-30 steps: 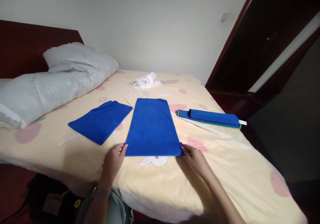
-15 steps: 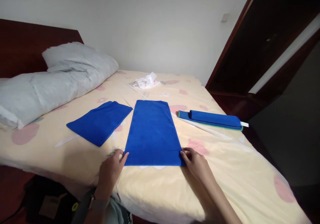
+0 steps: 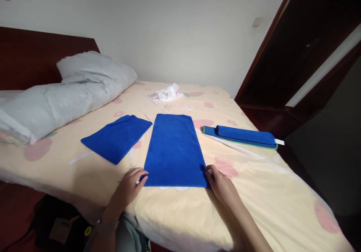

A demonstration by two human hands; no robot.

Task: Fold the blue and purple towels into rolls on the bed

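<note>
A blue towel lies flat on the bed, its long sides running away from me. At its near left corner, my left hand has thumb and fingers closed on the edge. My right hand pinches the right edge close to the near right corner. Left of this towel lies a second blue cloth, spread at an angle. To the right rests a folded blue cloth with green trim and a white tag.
The bed has a cream sheet with pink flower shapes. A crumpled white plastic bag lies near the wall. A grey quilt is bunched by the headboard. On the floor at lower left is a dark bag.
My view has shifted slightly, so the scene sits a little further right. The fingers of my left hand now reach further over the towel's edge; my right hand stays at its corner.
</note>
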